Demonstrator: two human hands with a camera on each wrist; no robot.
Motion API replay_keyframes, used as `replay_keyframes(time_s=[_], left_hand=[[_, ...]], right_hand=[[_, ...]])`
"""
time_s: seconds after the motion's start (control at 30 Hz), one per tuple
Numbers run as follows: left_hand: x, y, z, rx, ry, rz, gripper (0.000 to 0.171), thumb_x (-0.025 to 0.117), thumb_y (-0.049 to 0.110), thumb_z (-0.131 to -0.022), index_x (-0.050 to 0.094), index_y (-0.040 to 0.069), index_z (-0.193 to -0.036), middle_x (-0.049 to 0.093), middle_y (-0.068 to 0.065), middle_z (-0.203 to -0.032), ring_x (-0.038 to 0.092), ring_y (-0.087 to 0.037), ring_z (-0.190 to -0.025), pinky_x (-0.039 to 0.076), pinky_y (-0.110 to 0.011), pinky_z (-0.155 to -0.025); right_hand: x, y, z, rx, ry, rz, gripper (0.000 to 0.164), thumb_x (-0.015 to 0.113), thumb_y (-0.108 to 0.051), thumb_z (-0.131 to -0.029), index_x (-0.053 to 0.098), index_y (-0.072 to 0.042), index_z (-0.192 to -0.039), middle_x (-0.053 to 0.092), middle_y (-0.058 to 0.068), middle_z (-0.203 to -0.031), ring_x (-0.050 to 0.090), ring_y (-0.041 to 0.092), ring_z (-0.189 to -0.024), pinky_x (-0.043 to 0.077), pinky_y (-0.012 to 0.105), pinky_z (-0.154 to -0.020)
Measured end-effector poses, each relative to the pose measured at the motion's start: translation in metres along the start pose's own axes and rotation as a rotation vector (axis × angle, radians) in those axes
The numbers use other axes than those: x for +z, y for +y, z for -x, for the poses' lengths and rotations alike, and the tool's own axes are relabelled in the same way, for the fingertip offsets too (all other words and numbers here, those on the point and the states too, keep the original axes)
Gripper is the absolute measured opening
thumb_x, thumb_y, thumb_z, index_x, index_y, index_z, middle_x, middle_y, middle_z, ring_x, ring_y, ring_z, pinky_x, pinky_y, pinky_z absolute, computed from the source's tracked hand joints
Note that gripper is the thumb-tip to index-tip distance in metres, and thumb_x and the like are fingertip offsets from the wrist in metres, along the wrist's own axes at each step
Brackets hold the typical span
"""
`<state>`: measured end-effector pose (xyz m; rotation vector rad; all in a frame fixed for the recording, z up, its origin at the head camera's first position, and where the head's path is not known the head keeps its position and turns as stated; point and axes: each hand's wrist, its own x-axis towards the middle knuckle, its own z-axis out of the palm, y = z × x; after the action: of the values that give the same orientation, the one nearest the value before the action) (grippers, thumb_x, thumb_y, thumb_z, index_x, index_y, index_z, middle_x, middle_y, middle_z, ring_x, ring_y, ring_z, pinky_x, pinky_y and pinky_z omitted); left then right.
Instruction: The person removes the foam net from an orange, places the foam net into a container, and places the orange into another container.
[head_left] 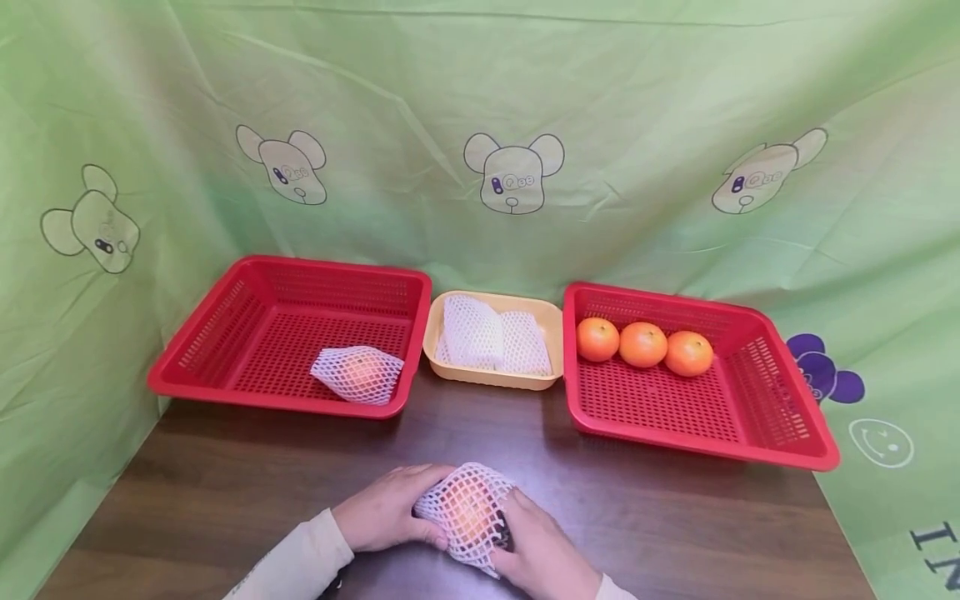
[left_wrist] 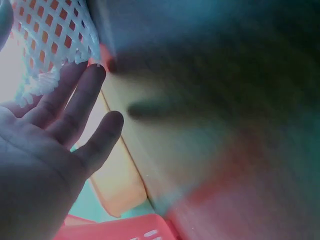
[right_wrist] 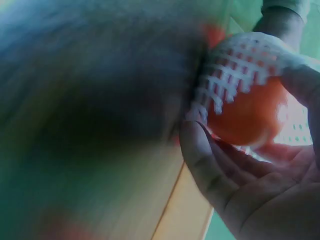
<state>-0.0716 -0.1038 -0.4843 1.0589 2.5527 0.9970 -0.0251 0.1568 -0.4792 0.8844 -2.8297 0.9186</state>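
Observation:
Over the near part of the table, both hands hold an orange (right_wrist: 250,117) inside a white foam net (head_left: 471,508). On its left side, my left hand (head_left: 393,507) grips the netted fruit between thumb and fingers; the left wrist view shows fingertips (left_wrist: 95,75) at the net's frilled edge. From the right, my right hand (head_left: 542,542) holds the net and fruit, its thumb on the net's open edge. In the right wrist view the lower part of the orange is bare below that edge.
The left red basket (head_left: 285,406) contains one netted orange (head_left: 363,372). White foam nets (head_left: 474,332) lie in a yellow tray (head_left: 491,379) at the back middle. Three bare oranges (head_left: 642,344) sit in the right red basket (head_left: 675,433). Green cloth (head_left: 420,217) hangs behind the brown table (head_left: 247,467).

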Motion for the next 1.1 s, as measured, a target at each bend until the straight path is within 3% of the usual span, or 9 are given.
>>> replay_keyframes(time_s=[0.17, 0.3, 0.43, 0.53, 0.6, 0.67, 0.77, 0.93, 1.1], left_hand=[[0.0, 0.001, 0.0, -0.016, 0.047, 0.068, 0.069, 0.076, 0.055, -0.08, 0.061, 0.017, -0.135, 0.064, 0.007, -0.123, 0.059, -0.009, -0.113, 0.047, -0.034, -0.098], [-0.003, 0.003, 0.002, -0.037, 0.065, 0.166, 0.063, 0.078, 0.053, -0.082, 0.06, 0.023, -0.134, 0.057, 0.004, -0.13, 0.055, -0.012, -0.119, 0.044, -0.037, -0.103], [-0.009, 0.007, 0.004, -0.069, 0.026, 0.301, 0.062, 0.079, 0.046, -0.086, 0.052, 0.028, -0.139, 0.055, 0.005, -0.137, 0.052, -0.014, -0.126, 0.039, -0.037, -0.107], [-0.012, 0.01, 0.001, -0.057, 0.017, 0.421, 0.05, 0.076, 0.035, -0.091, 0.054, 0.023, -0.135, 0.063, 0.006, -0.123, 0.058, -0.012, -0.114, 0.043, -0.032, -0.101], [-0.014, 0.013, -0.003, -0.023, 0.048, 0.493, 0.037, 0.074, 0.025, -0.094, 0.059, 0.015, -0.126, 0.066, 0.002, -0.113, 0.062, -0.013, -0.104, 0.049, -0.032, -0.094], [-0.02, 0.015, -0.006, 0.003, 0.101, 0.517, 0.027, 0.073, 0.016, -0.094, 0.062, 0.01, -0.118, 0.067, -0.002, -0.104, 0.064, -0.013, -0.094, 0.053, -0.031, -0.085], [-0.04, 0.021, -0.013, -0.001, 0.179, 0.496, 0.027, 0.072, 0.008, -0.093, 0.062, 0.008, -0.118, 0.066, -0.005, -0.1, 0.064, -0.014, -0.086, 0.056, -0.031, -0.075], [-0.088, 0.032, -0.045, -0.047, 0.259, 0.431, 0.049, 0.071, 0.004, -0.092, 0.055, 0.009, -0.138, 0.065, -0.009, -0.105, 0.064, -0.021, -0.091, 0.055, -0.036, -0.076], [-0.122, 0.032, -0.108, -0.099, 0.293, 0.373, 0.054, 0.065, 0.001, -0.093, 0.052, 0.01, -0.144, 0.063, -0.014, -0.12, 0.064, -0.025, -0.101, 0.054, -0.039, -0.085]], right_hand=[[0.002, -0.004, -0.002, 0.085, -0.035, -0.023, 0.065, 0.077, -0.006, -0.065, 0.055, 0.008, -0.124, 0.061, 0.014, -0.12, 0.062, 0.026, -0.109, 0.05, 0.042, -0.096], [-0.001, -0.002, 0.002, 0.107, 0.027, -0.125, 0.08, 0.077, -0.005, -0.059, 0.048, 0.01, -0.132, 0.058, 0.014, -0.125, 0.059, 0.023, -0.114, 0.048, 0.041, -0.099], [-0.004, -0.002, 0.008, 0.108, 0.121, -0.217, 0.092, 0.082, -0.006, -0.056, 0.041, 0.008, -0.137, 0.061, 0.01, -0.12, 0.059, 0.019, -0.11, 0.05, 0.038, -0.095], [-0.007, -0.003, 0.009, 0.112, 0.166, -0.266, 0.093, 0.085, -0.006, -0.055, 0.041, 0.004, -0.137, 0.062, 0.007, -0.116, 0.06, 0.016, -0.105, 0.051, 0.036, -0.092], [-0.009, -0.004, 0.01, 0.125, 0.188, -0.269, 0.092, 0.084, -0.006, -0.055, 0.042, 0.003, -0.137, 0.062, 0.006, -0.117, 0.06, 0.015, -0.106, 0.051, 0.035, -0.092], [-0.01, -0.004, 0.011, 0.149, 0.196, -0.282, 0.088, 0.084, -0.007, -0.058, 0.043, 0.0, -0.136, 0.061, 0.004, -0.118, 0.059, 0.015, -0.107, 0.051, 0.035, -0.093], [-0.011, 0.0, 0.011, 0.174, 0.213, -0.279, 0.084, 0.087, -0.014, -0.065, 0.045, -0.004, -0.137, 0.06, 0.002, -0.121, 0.059, 0.015, -0.11, 0.052, 0.037, -0.093], [-0.013, 0.011, 0.013, 0.172, 0.215, -0.301, 0.08, 0.091, -0.019, -0.069, 0.049, -0.017, -0.137, 0.058, -0.009, -0.127, 0.059, 0.011, -0.11, 0.051, 0.034, -0.092], [-0.014, 0.017, 0.016, 0.191, 0.198, -0.26, 0.078, 0.09, -0.019, -0.069, 0.051, -0.021, -0.136, 0.056, -0.014, -0.126, 0.057, 0.008, -0.11, 0.048, 0.036, -0.094]])
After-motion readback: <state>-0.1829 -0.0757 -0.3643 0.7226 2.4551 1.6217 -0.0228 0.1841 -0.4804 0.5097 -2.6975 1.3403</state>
